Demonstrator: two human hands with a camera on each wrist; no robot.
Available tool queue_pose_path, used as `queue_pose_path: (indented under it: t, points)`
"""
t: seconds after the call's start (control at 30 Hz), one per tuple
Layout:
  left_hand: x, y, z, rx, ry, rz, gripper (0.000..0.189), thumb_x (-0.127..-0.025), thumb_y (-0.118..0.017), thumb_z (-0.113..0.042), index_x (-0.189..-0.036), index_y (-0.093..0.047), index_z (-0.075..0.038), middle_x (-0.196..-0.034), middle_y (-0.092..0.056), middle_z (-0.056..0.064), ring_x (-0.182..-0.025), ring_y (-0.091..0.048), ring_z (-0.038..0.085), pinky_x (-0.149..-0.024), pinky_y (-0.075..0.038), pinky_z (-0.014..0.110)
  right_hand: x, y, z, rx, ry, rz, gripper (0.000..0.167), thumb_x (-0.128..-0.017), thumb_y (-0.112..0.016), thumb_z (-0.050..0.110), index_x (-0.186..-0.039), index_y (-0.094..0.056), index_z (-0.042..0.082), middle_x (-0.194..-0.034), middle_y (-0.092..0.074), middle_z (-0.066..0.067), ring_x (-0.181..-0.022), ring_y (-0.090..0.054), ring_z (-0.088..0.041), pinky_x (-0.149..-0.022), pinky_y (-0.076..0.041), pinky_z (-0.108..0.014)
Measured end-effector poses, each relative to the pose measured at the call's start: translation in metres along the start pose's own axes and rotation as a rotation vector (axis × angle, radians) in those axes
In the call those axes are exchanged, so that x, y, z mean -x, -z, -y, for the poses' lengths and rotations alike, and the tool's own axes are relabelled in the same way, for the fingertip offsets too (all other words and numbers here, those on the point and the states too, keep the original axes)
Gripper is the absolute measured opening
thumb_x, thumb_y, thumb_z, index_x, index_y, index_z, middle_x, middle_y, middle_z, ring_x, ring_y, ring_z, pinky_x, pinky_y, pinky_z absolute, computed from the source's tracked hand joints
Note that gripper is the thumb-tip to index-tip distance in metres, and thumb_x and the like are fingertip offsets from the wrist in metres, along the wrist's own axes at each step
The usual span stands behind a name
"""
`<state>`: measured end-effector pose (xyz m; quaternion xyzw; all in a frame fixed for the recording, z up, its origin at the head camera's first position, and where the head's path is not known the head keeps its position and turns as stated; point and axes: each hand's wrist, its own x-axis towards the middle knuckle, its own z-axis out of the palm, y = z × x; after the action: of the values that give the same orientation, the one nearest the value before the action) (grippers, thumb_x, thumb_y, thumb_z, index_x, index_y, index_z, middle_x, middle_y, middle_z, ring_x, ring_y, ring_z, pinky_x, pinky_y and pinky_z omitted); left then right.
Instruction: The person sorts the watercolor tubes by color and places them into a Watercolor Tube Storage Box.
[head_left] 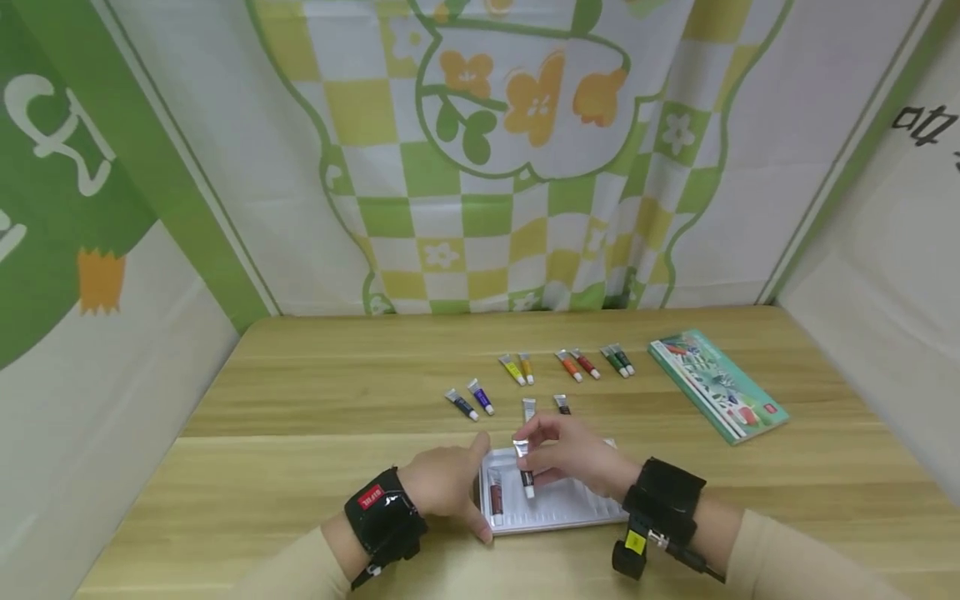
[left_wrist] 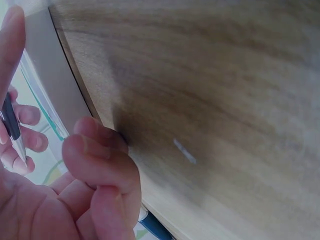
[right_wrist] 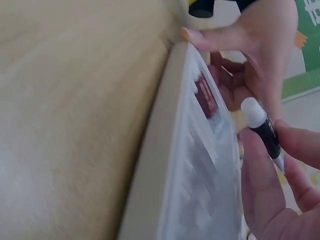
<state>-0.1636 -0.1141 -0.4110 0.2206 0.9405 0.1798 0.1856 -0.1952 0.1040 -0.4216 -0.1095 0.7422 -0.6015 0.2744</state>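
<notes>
In the head view, the right hand pinches a black paint tube, cap down, over the white tray, where a brown-red tube lies at the left end, which the left hand holds; farther back on the bench lie loose tubes and a turquoise box. The left wrist view shows curled fingers beside the tray's edge, though how firmly they press is hard to tell. In the right wrist view, the right fingers grip the black tube's body, its white cap left uncovered, and the left thumb is at the tray's corner.
</notes>
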Motion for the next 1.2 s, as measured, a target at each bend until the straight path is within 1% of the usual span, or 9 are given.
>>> queue_pose_path:
  t: [0.2,0.37,0.47,0.53,0.67,0.77,0.83,1.0,1.2]
  points:
    - [0.0,0.001,-0.002,-0.003,-0.002,-0.005,0.089,-0.055,-0.101,-0.042,-0.117,-0.046,-0.008,-0.082,-0.061,0.003,-0.068,-0.056,0.017,-0.059,-0.048,0.034,0.0,-0.016,-0.007,-0.012,0.022,-0.015,0.031,-0.086,-0.075,-0.007,-0.114,-0.062,-0.006,-0.106,-0.057,-0.013,-0.088,-0.064,-0.021,-0.076,-0.061,-0.038]
    - [0.0,0.001,-0.002,-0.003,0.002,-0.001,0.089,-0.056,-0.1,-0.042,-0.118,-0.046,-0.009,-0.079,-0.059,0.003,-0.066,-0.055,0.017,-0.058,-0.046,0.034,-0.001,-0.022,-0.011,0.078,0.068,-0.032,0.027,-0.081,-0.08,-0.007,-0.103,-0.066,-0.002,-0.098,-0.059,-0.007,-0.088,-0.058,-0.018,-0.073,-0.056,-0.03]
    - [-0.001,0.002,-0.002,0.001,0.006,0.004,0.089,-0.056,-0.1,-0.041,-0.117,-0.045,-0.009,-0.079,-0.058,0.003,-0.067,-0.055,0.017,-0.058,-0.046,0.034,-0.002,-0.022,-0.013,0.153,0.098,-0.046,0.027,-0.078,-0.082,-0.005,-0.099,-0.066,0.0,-0.092,-0.061,-0.004,-0.086,-0.056,-0.017,-0.072,-0.05,-0.029]
    - [-0.001,0.002,-0.002,0.003,0.006,0.006,0.088,-0.056,-0.1,-0.041,-0.117,-0.045,-0.009,-0.08,-0.059,0.003,-0.067,-0.055,0.017,-0.059,-0.047,0.034,-0.003,-0.021,-0.013,0.217,0.12,-0.051,0.027,-0.077,-0.084,-0.003,-0.099,-0.068,0.002,-0.091,-0.063,-0.002,-0.087,-0.057,-0.016,-0.075,-0.049,-0.03]
    - [0.0,0.002,-0.003,-0.004,0.005,0.001,0.089,-0.055,-0.1,-0.042,-0.117,-0.046,-0.009,-0.081,-0.06,0.004,-0.068,-0.057,0.018,-0.059,-0.048,0.035,-0.002,-0.019,-0.012,0.412,0.175,-0.045,0.029,-0.076,-0.088,0.003,-0.101,-0.073,0.005,-0.095,-0.066,0.001,-0.089,-0.059,-0.014,-0.081,-0.05,-0.033]
    - [0.0,0.001,-0.003,-0.012,-0.003,-0.006,0.088,-0.055,-0.101,-0.042,-0.115,-0.045,-0.009,-0.081,-0.06,0.004,-0.068,-0.057,0.018,-0.059,-0.048,0.035,-0.002,-0.019,-0.01,0.56,0.222,-0.035,0.032,-0.075,-0.09,0.006,-0.104,-0.077,0.004,-0.096,-0.067,0.002,-0.087,-0.058,-0.013,-0.077,-0.05,-0.032]
    - [0.001,0.001,-0.003,-0.011,-0.006,-0.007,0.088,-0.055,-0.101,-0.041,-0.115,-0.045,-0.009,-0.08,-0.059,0.004,-0.068,-0.057,0.018,-0.059,-0.048,0.035,-0.001,-0.019,-0.008,0.627,0.245,-0.022,0.034,-0.075,-0.09,0.007,-0.106,-0.078,0.002,-0.096,-0.066,0.002,-0.083,-0.058,-0.012,-0.072,-0.051,-0.029]
    - [-0.001,0.001,-0.003,-0.003,0.008,0.013,0.089,-0.057,-0.1,-0.042,-0.119,-0.045,-0.009,-0.082,-0.06,0.004,-0.069,-0.057,0.018,-0.061,-0.048,0.035,0.003,-0.02,-0.002,0.752,0.275,0.026,0.035,-0.08,-0.087,0.009,-0.112,-0.076,0.0,-0.101,-0.063,0.001,-0.075,-0.058,-0.007,-0.066,-0.051,-0.023]
    - [-0.002,0.001,-0.002,0.0,0.014,0.021,0.089,-0.058,-0.1,-0.041,-0.119,-0.044,-0.01,-0.084,-0.061,0.004,-0.07,-0.056,0.016,-0.061,-0.048,0.034,0.006,-0.021,0.003,0.876,0.326,0.088,0.022,-0.085,-0.084,0.011,-0.105,-0.08,0.003,-0.101,-0.06,0.003,-0.078,-0.054,-0.004,-0.069,-0.049,-0.021]
